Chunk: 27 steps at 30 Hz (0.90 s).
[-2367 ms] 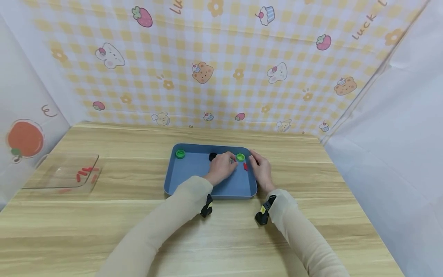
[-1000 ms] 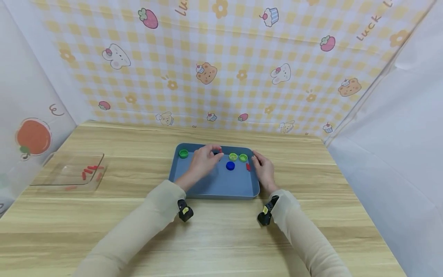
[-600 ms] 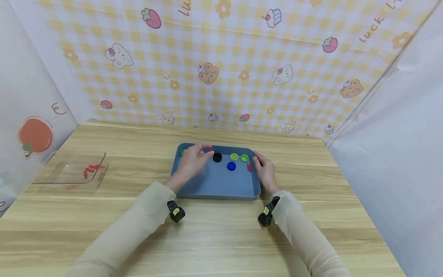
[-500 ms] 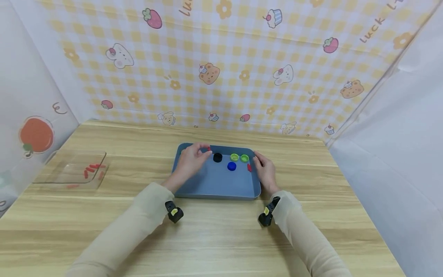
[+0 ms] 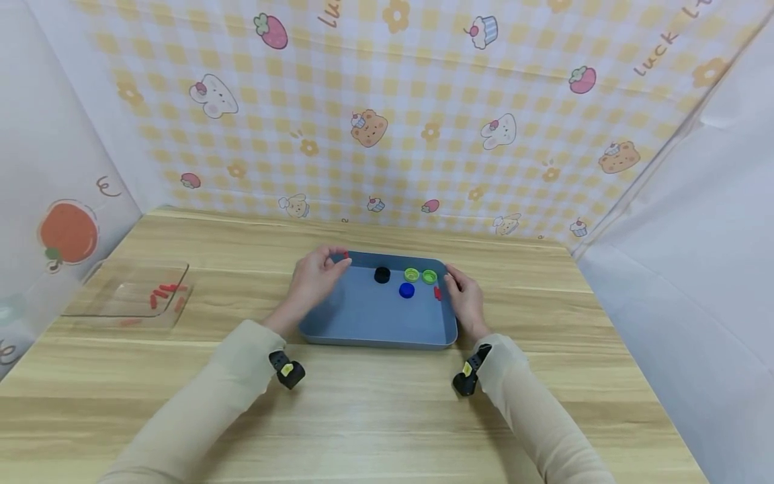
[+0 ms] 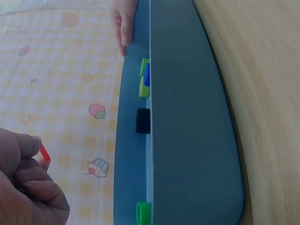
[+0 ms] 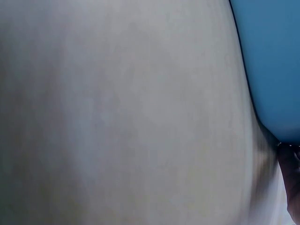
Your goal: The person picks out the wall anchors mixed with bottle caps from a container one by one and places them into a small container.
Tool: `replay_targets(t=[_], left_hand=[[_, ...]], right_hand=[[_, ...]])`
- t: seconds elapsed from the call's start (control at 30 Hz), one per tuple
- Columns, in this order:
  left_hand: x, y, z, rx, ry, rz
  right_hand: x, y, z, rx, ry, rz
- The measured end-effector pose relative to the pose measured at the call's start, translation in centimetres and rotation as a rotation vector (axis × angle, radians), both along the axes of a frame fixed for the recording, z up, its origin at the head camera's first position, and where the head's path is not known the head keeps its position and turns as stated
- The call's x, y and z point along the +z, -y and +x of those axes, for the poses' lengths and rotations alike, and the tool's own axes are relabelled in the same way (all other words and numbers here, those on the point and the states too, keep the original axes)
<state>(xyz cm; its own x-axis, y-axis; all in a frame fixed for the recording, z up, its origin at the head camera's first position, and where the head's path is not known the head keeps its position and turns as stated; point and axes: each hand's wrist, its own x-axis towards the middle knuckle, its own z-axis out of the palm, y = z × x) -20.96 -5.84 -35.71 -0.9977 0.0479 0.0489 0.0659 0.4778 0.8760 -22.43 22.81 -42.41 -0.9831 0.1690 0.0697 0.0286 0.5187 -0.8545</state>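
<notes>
Above the far left corner of the blue-grey tray (image 5: 381, 335), my left hand (image 5: 314, 277) pinches a small red stick-shaped piece (image 6: 44, 152) between thumb and index finger. My right hand (image 5: 465, 299) holds the tray's right rim near its far corner. In the tray are a black bottle cap (image 5: 382, 275), a blue cap (image 5: 407, 290), a yellow-green cap (image 5: 411, 274) and a light green cap (image 5: 429, 276). Beside the right wall lies a red piece (image 5: 438, 293). A green cap (image 6: 144, 213) at the tray's left end shows in the left wrist view; my left hand hides it from the head view.
A clear plastic box (image 5: 121, 312) with several red pieces (image 5: 160, 294) stands at the left of the wooden table (image 5: 387, 417). A yellow checked cloth (image 5: 399, 154) hangs behind the table, with white sheets at both sides.
My left hand lifted from the tray's middle and moved left with the red piece pinched, uncovering the black, blue and yellow-green caps. My right hand stays at the rim.
</notes>
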Motion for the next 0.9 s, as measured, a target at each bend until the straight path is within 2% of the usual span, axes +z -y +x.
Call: replay_targets(t=[0.3,0.57,0.9], left_hand=[[0.2,1.5,0.3,0.036,-0.022,-0.006],[0.1,3.5,0.3,0.074,-0.015,-0.003],[0.1,5.8,0.4,0.113,-0.030,-0.020]], right_hand=[[0.0,0.0,0.0,0.007,-0.008,0.000],[0.2,0.0,0.0,0.009,0.029,-0.010],[0.2,0.0,0.1,0.005,0.007,-0.009]])
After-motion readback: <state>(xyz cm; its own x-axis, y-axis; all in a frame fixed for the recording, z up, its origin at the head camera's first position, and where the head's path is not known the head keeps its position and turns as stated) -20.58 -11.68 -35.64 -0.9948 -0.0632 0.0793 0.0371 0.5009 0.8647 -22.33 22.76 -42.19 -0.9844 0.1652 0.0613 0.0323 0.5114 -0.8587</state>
